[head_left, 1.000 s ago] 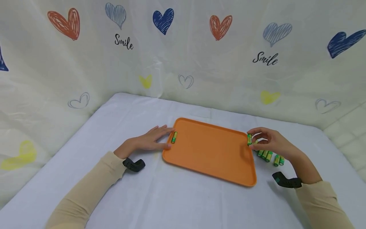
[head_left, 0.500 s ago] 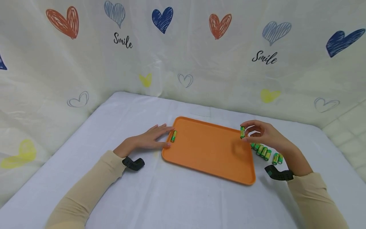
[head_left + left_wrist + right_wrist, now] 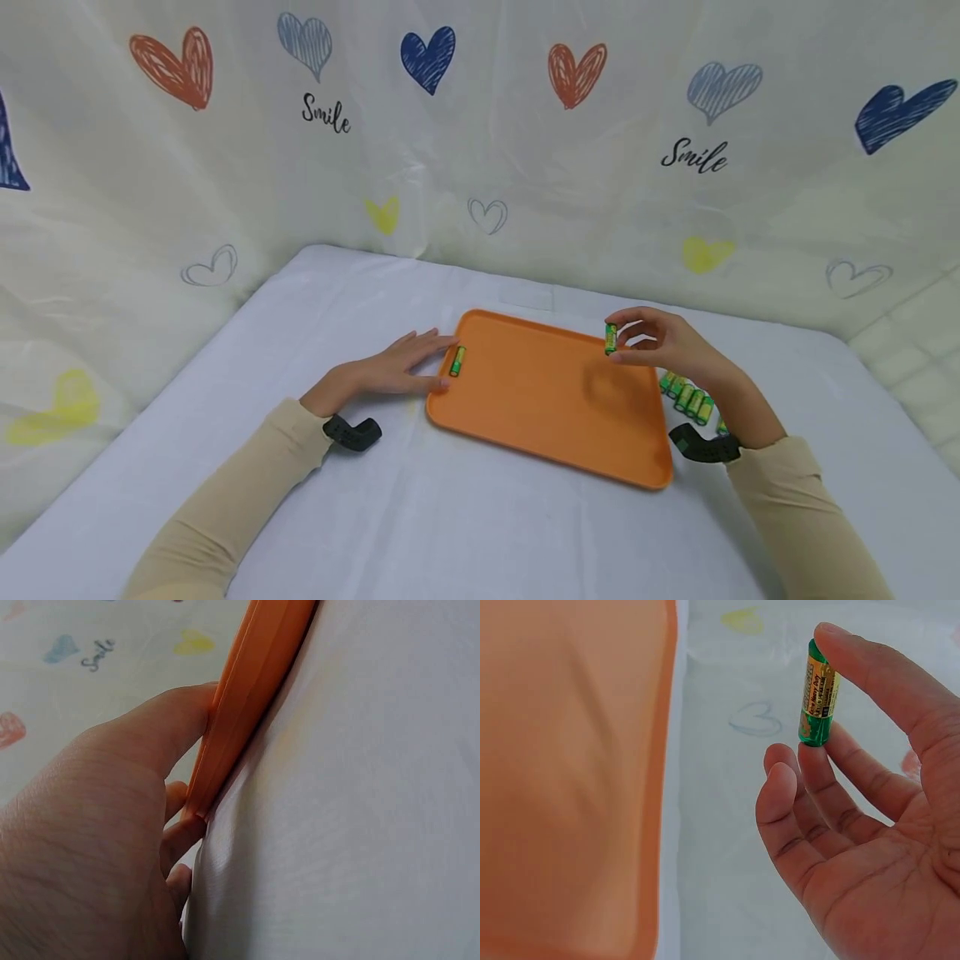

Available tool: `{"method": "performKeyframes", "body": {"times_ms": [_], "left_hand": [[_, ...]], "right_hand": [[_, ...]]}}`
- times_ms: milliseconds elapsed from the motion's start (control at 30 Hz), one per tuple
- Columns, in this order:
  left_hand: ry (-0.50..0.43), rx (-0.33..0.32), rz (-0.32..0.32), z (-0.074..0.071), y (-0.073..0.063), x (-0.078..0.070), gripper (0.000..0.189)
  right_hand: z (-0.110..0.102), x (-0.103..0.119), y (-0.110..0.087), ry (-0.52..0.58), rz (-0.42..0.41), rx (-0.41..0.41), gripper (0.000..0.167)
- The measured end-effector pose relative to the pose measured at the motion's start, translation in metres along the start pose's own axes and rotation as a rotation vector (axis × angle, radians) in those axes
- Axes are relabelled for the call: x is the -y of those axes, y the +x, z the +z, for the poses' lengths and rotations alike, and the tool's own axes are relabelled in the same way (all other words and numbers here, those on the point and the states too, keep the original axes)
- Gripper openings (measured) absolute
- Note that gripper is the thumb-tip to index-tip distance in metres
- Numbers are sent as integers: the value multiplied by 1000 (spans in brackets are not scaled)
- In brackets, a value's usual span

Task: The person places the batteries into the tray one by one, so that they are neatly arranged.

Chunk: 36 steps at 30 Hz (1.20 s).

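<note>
My right hand [image 3: 663,340] pinches a green and yellow battery [image 3: 819,694] by its two ends, between thumb and fingertips. It holds the battery above the far right part of an orange tray [image 3: 540,392]. My left hand [image 3: 397,364] touches the tray's left edge, its fingers spread and mostly straight; the left wrist view shows the thumb [image 3: 176,724] against the outer rim. Inside the tray by that edge lies one battery [image 3: 457,362], between the left thumb and forefinger but apart from them.
Several more green batteries [image 3: 693,402] lie in a group on the white cloth just right of the tray, partly hidden by the right wrist. A white sheet with printed hearts [image 3: 427,58] hangs behind the table.
My right hand has carried its battery leftward from the tray's right edge to a place above the tray. The left hand and the battery lying in the tray have stayed put.
</note>
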State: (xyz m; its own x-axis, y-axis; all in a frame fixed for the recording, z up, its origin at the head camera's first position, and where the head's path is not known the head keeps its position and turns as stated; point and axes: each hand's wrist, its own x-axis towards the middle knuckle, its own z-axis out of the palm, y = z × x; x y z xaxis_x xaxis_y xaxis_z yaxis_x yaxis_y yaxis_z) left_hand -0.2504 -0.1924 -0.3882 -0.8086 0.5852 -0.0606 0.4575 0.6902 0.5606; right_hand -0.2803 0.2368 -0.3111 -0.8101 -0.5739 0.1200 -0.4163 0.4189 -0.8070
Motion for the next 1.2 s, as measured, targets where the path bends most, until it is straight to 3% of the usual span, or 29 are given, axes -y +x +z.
{"method": "performKeyframes", "body": {"times_ms": [567,1200], "left_hand": [[5,4,-2,-1,-1,0,80],[8,6,8,-3,-2,2,79]], "right_hand": [[29,9,31,27,5,30,50],[63,13,61,141,16,17,55]]}}
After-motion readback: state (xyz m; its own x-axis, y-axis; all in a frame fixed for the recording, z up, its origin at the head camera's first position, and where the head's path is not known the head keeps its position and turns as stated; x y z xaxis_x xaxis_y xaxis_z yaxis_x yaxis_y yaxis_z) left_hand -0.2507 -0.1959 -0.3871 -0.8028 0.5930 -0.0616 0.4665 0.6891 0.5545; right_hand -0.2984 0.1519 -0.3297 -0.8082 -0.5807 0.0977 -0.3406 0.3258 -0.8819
